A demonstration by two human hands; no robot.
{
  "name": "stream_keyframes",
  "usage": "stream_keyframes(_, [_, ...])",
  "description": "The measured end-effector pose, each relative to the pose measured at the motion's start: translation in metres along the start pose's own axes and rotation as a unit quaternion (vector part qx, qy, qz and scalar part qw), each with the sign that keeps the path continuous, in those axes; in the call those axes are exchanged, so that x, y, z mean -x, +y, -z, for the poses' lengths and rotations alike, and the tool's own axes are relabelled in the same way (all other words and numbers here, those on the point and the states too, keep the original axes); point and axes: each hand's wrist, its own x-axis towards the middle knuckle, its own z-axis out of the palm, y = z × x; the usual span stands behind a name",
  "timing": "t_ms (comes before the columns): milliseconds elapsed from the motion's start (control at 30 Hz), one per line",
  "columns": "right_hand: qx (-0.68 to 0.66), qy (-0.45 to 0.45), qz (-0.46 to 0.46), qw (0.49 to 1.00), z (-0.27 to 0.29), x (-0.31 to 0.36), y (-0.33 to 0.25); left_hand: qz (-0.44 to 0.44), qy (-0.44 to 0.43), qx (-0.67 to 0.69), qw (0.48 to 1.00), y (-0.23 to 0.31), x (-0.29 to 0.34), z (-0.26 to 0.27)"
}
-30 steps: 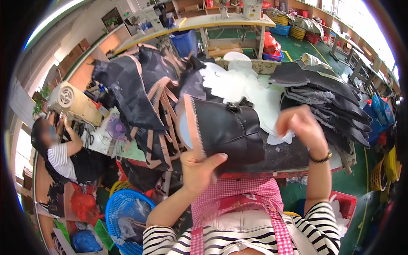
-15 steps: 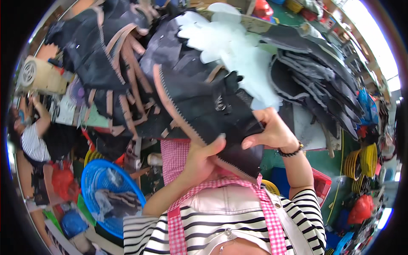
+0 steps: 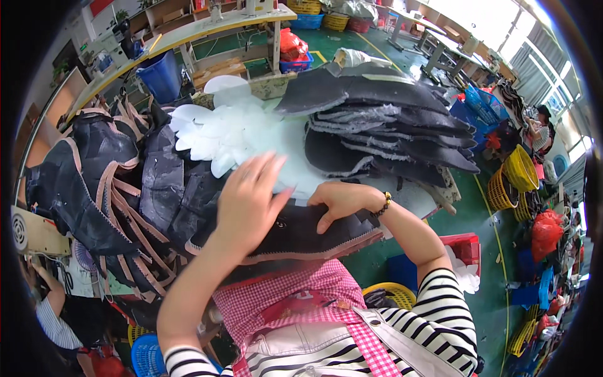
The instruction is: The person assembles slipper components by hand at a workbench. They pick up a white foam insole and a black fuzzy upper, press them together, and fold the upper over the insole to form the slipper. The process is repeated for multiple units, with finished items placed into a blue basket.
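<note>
A black boot upper with a pinkish zigzag-cut edge lies at the table's near side, against my apron. My right hand grips its far edge, thumb on the near face and fingers partly hidden behind. My left hand is open above the upper's left part, fingers stretched toward a pile of white, rounded, thin pieces; it is slightly blurred. Nothing shows in its grasp. Right of that pile is a stack of black pieces with fuzzy grey edges.
More black uppers with pinkish strips are heaped at the left. A yellow basket and a red box stand low at my right. Across the floor are yellow baskets. Another person sits at the far left by a machine.
The boot upper went from being held up in both hands to lying lower, turned sideways. My left hand let go and moved up and left. The view has tilted upward.
</note>
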Motion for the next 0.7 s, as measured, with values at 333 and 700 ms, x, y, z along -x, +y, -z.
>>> stream_keyframes(333, [0.358,0.216,0.034,0.908,0.096,0.062,-0.016,0.086,-0.137,0.192,0.968,-0.082,-0.159,-0.112])
stream_keyframes(700, [0.267,0.083,-0.221,0.934,0.134,0.018,0.004,-0.149,0.03,-0.097,0.984,-0.065,-0.175,-0.015])
